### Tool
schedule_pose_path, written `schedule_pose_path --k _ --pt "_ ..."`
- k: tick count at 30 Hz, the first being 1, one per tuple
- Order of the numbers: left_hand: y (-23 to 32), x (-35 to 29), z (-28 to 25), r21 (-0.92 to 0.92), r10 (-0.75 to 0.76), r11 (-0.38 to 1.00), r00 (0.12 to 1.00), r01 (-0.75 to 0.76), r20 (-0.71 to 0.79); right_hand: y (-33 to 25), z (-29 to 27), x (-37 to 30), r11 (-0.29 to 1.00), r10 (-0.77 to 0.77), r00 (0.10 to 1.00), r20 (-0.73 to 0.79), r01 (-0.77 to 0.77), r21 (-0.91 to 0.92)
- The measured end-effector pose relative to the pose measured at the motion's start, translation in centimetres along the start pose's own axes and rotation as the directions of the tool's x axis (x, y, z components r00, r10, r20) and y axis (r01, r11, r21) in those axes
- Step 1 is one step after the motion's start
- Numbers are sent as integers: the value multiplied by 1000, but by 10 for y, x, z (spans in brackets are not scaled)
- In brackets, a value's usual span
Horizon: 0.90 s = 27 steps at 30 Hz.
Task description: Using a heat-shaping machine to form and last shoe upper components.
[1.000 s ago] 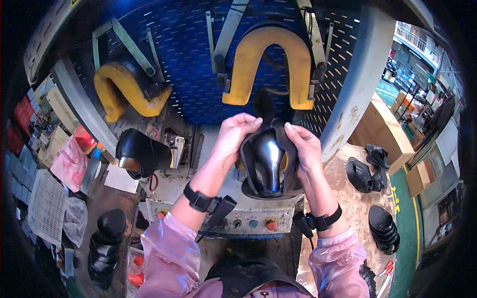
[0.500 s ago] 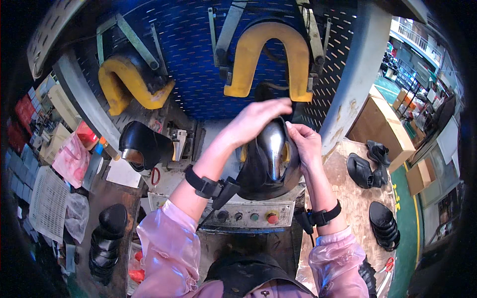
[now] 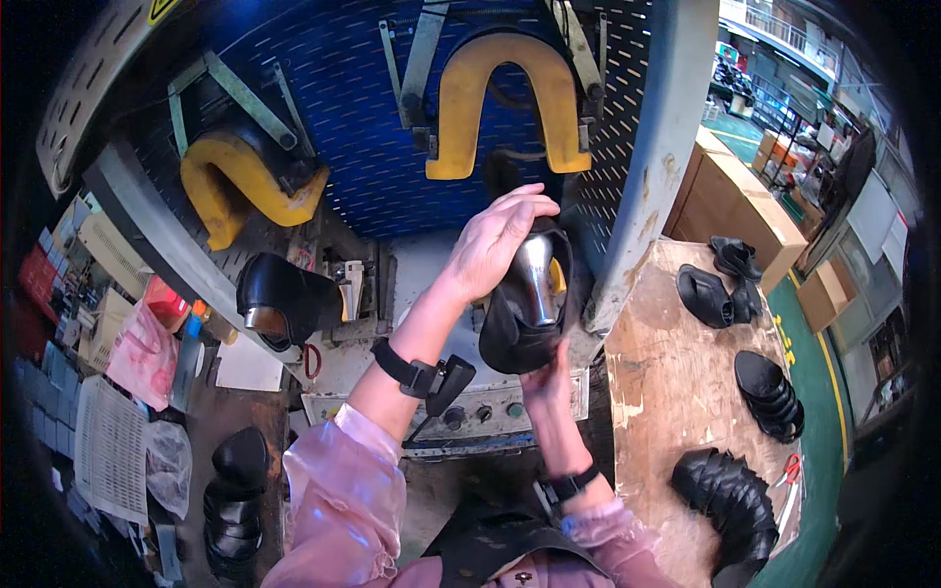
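Observation:
A black leather shoe upper (image 3: pixel 505 338) is wrapped around a shiny metal last-like form (image 3: pixel 534 284) on the machine in front of me. My left hand (image 3: pixel 495 250) lies over the upper's far left side, its fingers close together and curved across the top end. Under the near end, my right hand (image 3: pixel 549 387) grips the upper from below; most of its fingers are hidden behind the leather. Above them hangs a yellow U-shaped pad (image 3: pixel 461 108). To the left, a second black upper (image 3: pixel 294 289) sits on another form.
Another yellow pad (image 3: pixel 211 186) hangs at the left. Control knobs (image 3: pixel 454 417) line the machine's front. Stacked black uppers (image 3: pixel 725 510) and red-handled scissors (image 3: pixel 790 470) lie on the wooden table (image 3: pixel 657 392) at right. More uppers (image 3: pixel 235 519) stand at the lower left.
My right hand has gone from the upper's right edge down to its near end. My left hand has settled onto the upper's left side. The whole view has shifted somewhat.

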<state>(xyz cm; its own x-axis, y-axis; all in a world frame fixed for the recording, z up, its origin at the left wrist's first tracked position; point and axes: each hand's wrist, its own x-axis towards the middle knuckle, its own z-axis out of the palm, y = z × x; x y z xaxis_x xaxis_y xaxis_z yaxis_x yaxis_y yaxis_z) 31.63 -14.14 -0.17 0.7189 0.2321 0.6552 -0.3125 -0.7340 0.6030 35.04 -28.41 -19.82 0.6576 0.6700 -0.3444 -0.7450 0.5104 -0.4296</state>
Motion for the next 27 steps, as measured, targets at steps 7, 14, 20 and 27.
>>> schedule_pose_path --k 7,14,20,27 --pt "1 -8 2 107 222 968 974 -225 40 43 -28 104 932 -301 946 -117 266 -244" --pt "17 -29 -3 220 351 911 936 -348 28 56 -33 150 787 -477 879 -3 426 -446" --pt "8 -150 -3 -198 -71 980 930 -1 -361 17 -154 112 573 -620 781 69 511 -641" --pt "-19 -262 -23 -404 -622 758 754 512 -212 10 -169 131 321 -678 708 196 525 -788"
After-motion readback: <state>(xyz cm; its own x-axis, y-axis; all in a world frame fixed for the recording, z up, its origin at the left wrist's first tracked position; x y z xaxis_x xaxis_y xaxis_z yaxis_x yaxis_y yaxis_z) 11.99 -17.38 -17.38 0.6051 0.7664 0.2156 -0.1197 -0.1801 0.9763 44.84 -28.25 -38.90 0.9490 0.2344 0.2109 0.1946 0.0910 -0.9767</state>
